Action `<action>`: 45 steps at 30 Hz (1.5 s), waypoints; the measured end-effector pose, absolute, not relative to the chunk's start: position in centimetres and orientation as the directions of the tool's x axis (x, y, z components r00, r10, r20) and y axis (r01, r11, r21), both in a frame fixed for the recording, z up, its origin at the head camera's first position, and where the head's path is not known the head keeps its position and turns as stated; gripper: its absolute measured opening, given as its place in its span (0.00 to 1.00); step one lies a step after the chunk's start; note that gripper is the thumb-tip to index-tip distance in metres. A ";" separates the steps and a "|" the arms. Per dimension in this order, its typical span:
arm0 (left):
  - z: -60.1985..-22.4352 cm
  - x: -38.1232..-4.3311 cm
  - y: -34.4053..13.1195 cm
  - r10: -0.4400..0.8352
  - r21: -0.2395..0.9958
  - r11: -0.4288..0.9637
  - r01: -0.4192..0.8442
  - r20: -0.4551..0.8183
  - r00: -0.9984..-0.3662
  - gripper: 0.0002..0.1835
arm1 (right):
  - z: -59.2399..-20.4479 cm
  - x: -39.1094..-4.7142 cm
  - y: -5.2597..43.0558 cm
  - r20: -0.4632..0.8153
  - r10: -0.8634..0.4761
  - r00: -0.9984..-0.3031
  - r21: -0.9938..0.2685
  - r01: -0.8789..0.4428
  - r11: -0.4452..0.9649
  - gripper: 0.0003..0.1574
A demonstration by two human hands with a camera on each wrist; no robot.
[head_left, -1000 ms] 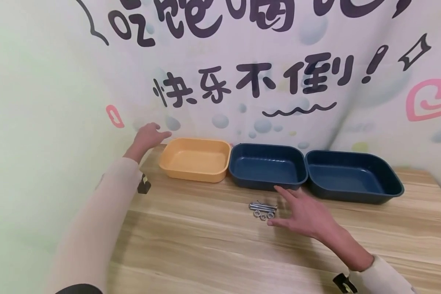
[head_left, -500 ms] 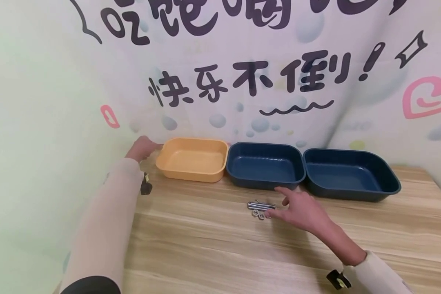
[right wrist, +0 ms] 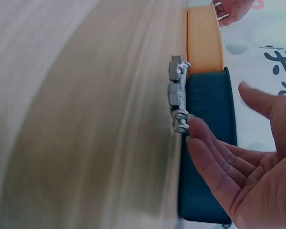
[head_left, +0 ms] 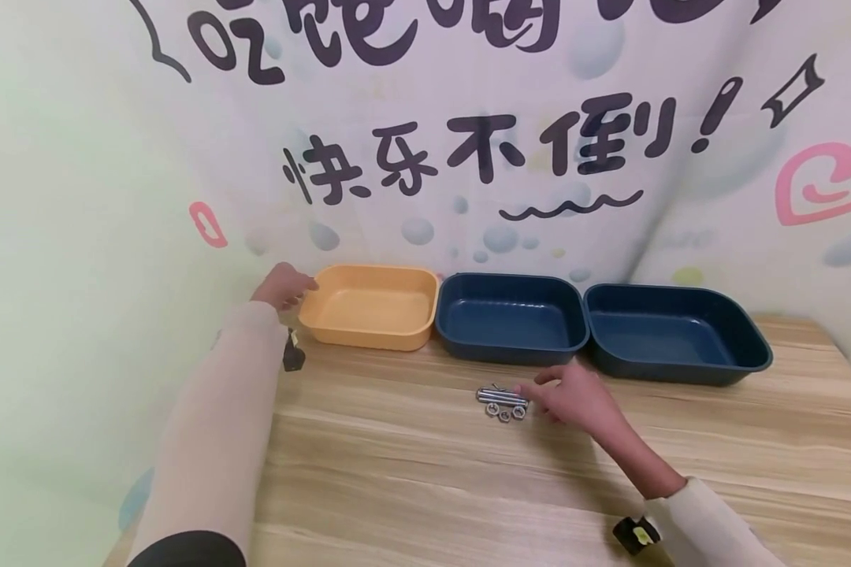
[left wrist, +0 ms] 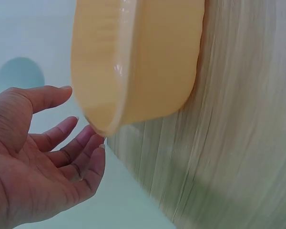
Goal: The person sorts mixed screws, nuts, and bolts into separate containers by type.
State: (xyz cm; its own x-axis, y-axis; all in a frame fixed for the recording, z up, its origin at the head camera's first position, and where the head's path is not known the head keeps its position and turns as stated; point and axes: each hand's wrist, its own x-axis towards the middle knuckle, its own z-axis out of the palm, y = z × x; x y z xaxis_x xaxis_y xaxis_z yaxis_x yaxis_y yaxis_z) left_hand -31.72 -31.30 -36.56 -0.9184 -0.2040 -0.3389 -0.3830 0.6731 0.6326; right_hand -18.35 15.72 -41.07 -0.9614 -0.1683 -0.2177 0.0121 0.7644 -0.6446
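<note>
At the left end of the yellow tray (head_left: 369, 340), my left hand (head_left: 282, 285) has its fingers loosely bent around nothing. In the left wrist view the fingertips (left wrist: 97, 139) are at the tray's rim; whether they touch it I cannot tell. My right hand (head_left: 574, 398) reaches over a small group of metal bolts (head_left: 499, 398) lying side by side on the table. Several hex nuts (head_left: 492, 409) lie in a row just in front of them. In the right wrist view the fingertips (right wrist: 194, 125) are at the bolts' heads, while the thumb stands well apart.
Two dark blue trays (head_left: 510, 354) stand right of the yellow one, all in a row along the back of the wooden table (head_left: 411, 457). Behind them hangs a printed cloth (head_left: 397, 94) with large characters. A pale wall (head_left: 64, 236) borders the left side.
My left hand has come down to the yellow tray's left end. My right hand has shifted slightly left, its fingers moving to the right end of the bolts.
</note>
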 end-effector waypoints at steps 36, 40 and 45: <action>-38.3 -32.3 -29.9 -0.336 0.606 0.677 -0.419 -0.252 -0.908 0.10 | -43.7 -20.0 14.8 -0.396 -0.199 -0.896 -0.721 0.170 0.672 0.06; -38.4 -32.7 -30.1 -0.332 0.612 0.670 -0.420 -0.259 -0.907 0.13 | -44.0 -20.3 14.9 -0.404 -0.182 -0.896 -0.735 0.200 0.648 0.06; -38.5 -32.8 -30.2 -0.326 0.606 0.679 -0.414 -0.257 -0.910 0.10 | -44.0 -20.2 15.1 -0.382 -0.168 -0.909 -0.780 0.219 0.587 0.08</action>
